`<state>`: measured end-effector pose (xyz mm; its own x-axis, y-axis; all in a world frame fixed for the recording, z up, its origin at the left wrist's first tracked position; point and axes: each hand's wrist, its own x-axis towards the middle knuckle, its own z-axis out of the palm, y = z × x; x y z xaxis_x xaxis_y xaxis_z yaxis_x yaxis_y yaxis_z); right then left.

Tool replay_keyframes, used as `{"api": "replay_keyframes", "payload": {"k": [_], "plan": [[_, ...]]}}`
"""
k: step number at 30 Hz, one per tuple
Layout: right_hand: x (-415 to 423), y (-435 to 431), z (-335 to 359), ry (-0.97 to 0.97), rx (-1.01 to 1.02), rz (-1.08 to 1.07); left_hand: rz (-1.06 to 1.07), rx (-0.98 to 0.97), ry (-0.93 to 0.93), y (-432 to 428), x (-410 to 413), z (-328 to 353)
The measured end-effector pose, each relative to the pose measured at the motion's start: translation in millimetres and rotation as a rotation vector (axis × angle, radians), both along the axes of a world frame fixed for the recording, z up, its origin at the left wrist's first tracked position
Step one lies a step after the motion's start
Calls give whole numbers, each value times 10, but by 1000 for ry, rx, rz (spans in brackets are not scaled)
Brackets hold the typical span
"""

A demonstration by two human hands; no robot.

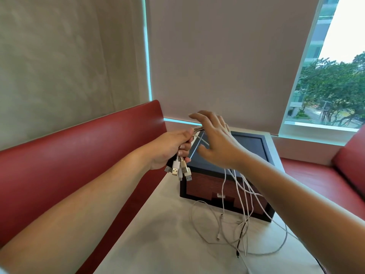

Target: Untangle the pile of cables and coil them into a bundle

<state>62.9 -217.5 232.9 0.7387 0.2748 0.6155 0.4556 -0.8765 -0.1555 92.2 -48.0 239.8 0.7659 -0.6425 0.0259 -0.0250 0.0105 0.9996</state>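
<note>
Cables (176,166) partly behind right hand (215,140)

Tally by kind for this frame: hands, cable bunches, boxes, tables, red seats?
hands: 2, left hand and right hand
cable bunch: 1
box: 1
table: 1
red seats: 2
Total: 7

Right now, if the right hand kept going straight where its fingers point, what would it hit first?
The right hand is open, fingers aimed up and leftward. Past them the way looks free until the red seat back or the window blind behind it; depth is unclear.
</note>
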Motion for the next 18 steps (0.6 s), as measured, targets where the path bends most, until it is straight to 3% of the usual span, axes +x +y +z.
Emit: {"api": "replay_keyframes", "payload": {"k": [3, 9, 18], "plan": [[-136, -23, -179, -143, 97, 104, 46, -26, 32, 31, 21, -55], [-369, 60, -602, 84, -126, 237, 69, -98, 142, 3, 3, -225], [-338, 136, -741, 81, 61, 275, 132, -217, 175, -105, -50, -372]]}}
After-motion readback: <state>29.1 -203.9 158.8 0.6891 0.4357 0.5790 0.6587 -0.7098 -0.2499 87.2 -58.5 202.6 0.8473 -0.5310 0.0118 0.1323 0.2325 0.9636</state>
